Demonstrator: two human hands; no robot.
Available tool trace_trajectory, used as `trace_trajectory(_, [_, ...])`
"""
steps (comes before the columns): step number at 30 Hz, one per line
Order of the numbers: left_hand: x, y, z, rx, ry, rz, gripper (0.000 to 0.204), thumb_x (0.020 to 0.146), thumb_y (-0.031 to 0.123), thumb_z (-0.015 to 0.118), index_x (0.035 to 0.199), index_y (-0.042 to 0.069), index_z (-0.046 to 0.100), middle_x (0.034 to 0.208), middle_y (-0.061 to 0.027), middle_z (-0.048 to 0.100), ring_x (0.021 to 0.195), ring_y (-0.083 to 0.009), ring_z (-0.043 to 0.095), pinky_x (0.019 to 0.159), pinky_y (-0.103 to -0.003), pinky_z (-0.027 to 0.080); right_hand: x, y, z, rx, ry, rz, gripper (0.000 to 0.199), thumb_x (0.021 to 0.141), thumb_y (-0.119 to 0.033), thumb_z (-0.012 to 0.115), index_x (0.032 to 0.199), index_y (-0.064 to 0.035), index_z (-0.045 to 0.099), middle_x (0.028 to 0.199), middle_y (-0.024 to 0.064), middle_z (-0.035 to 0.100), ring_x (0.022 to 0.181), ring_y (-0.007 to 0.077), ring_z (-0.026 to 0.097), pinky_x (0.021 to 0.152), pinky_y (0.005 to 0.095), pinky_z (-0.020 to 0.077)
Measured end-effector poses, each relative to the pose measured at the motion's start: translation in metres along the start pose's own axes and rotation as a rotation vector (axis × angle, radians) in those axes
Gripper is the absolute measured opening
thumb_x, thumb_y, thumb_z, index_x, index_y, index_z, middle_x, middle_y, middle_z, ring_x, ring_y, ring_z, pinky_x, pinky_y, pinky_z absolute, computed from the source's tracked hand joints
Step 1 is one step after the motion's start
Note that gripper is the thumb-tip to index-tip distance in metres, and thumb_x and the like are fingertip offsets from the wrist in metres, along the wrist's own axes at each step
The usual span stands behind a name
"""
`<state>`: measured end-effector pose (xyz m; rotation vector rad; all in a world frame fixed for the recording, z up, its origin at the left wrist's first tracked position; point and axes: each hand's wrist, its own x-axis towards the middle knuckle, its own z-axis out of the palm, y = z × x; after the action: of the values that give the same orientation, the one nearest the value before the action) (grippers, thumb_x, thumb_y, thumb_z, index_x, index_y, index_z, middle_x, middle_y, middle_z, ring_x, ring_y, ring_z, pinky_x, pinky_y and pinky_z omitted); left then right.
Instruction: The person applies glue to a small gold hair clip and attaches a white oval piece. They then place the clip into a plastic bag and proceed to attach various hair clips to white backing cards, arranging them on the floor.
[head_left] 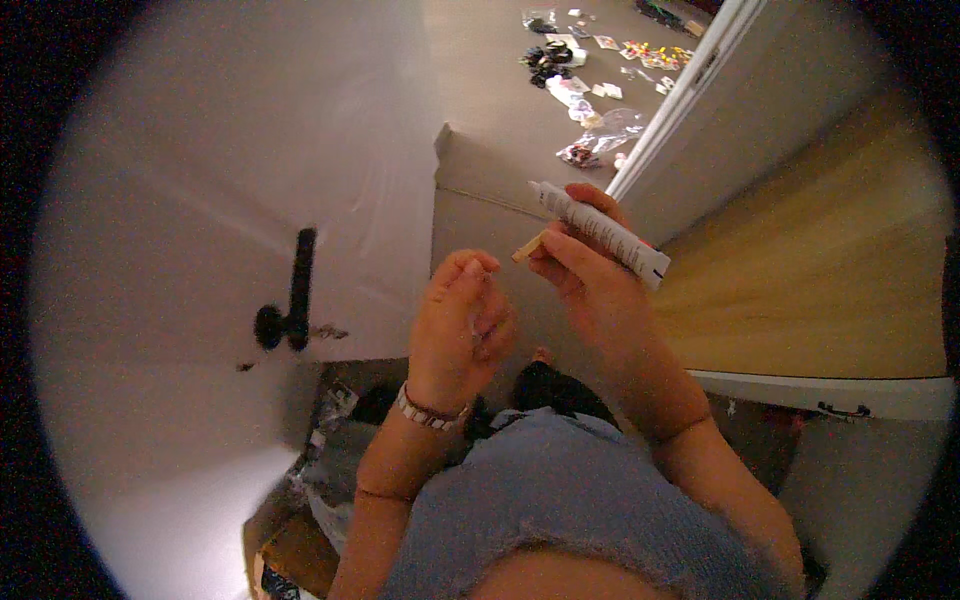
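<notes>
Far left: white door seen, black lever handle fitted; surface beside the handle is marked. Below it, cardboard box partly visible at the lower edge.

Left hand: raised mid-frame, fingers curled, thumb brought to index fingertip. Whether anything is pinched there cannot be told. Light-coloured wristband worn on that wrist.

Just right of it, small tan piece pinched between right thumb and finger; free end pointed at the left hand, near but apart.

White tube also gripped in the right hand, fingers closed round it; held tilted, narrow end up-left, wide flat end down-right. Printed side faced to camera.

Beyond the hands, floor strewn with clear plastic bag, black bundle, white cards and yellow-red bits.

Right: white frame edge run diagonally, then wood-toned panel; black pull handle mounted on the pale front below it.
</notes>
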<state>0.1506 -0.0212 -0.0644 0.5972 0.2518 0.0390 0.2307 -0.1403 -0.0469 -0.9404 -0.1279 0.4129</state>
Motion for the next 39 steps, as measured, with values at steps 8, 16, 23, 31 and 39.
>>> trace_trajectory(8, [0.101, -0.058, 0.067, 1.053, 0.01, 0.747, 0.028, 0.077, 0.003, 0.063, 0.104, 0.006, 0.056, 0.06, 0.0019, 0.049, 0.049, -0.0025, 0.039, 0.043, -0.018, 0.029, 0.052, -0.064, -0.086, 0.063, 0.034, -0.024, 0.045, 0.077, -0.001, 0.059, 0.117, -0.0062, 0.039, 0.085, 0.0082, 0.057, 0.079, 0.0175, 0.059, 0.071, 0.031, 0.0517])
trace_trajectory(16, [0.166, -0.029, 0.083, 1.275, -0.111, 0.959, 0.018, 0.072, 0.0, 0.066, 0.09, 0.004, 0.064, 0.057, -0.0025, 0.05, 0.048, -0.0073, 0.044, 0.043, -0.021, 0.033, 0.11, -0.082, -0.088, 0.076, 0.076, -0.054, 0.044, 0.076, 0.002, 0.059, 0.114, -0.0059, 0.039, 0.083, 0.0096, 0.058, 0.075, 0.0191, 0.061, 0.068, 0.0317, 0.0528])
trace_trajectory(23, [0.303, -0.024, 0.087, 1.158, -0.212, 0.942, 0.016, 0.072, 0.0, 0.066, 0.088, 0.002, 0.063, 0.059, -0.0042, 0.051, 0.049, -0.0084, 0.045, 0.043, -0.021, 0.033, 0.22, -0.087, -0.132, -0.046, 0.171, -0.177, 0.037, 0.082, -0.013, 0.058, 0.116, -0.0063, 0.043, 0.08, 0.0092, 0.058, 0.066, 0.0169, 0.06, 0.06, 0.0272, 0.0519])
trace_trajectory(31, [0.421, 0.072, 0.094, 1.066, -0.466, 0.702, 0.016, 0.072, 0.0, 0.066, 0.087, 0.002, 0.063, 0.061, -0.0048, 0.053, 0.048, -0.0092, 0.043, 0.043, -0.021, 0.031, 0.31, -0.124, -0.085, -0.319, 0.277, -0.519, 0.056, 0.073, -0.048, 0.061, 0.1, 0.0006, 0.053, 0.076, 0.0089, 0.057, 0.057, 0.0136, 0.052, 0.047, 0.0234, 0.042])
trace_trajectory(39, [0.497, 0.104, 0.118, 1.063, -0.642, 0.688, 0.019, 0.069, 0.0, 0.069, 0.086, 0.002, 0.063, 0.057, -0.0051, 0.051, 0.046, -0.0114, 0.045, 0.041, -0.023, 0.033, 0.365, -0.159, -0.073, -0.478, 0.299, -0.334, 0.028, 0.072, -0.018, 0.063, 0.092, 0.0005, 0.059, 0.088, 0.0095, 0.061, 0.077, 0.0138, 0.058, 0.069, 0.0266, 0.0472])
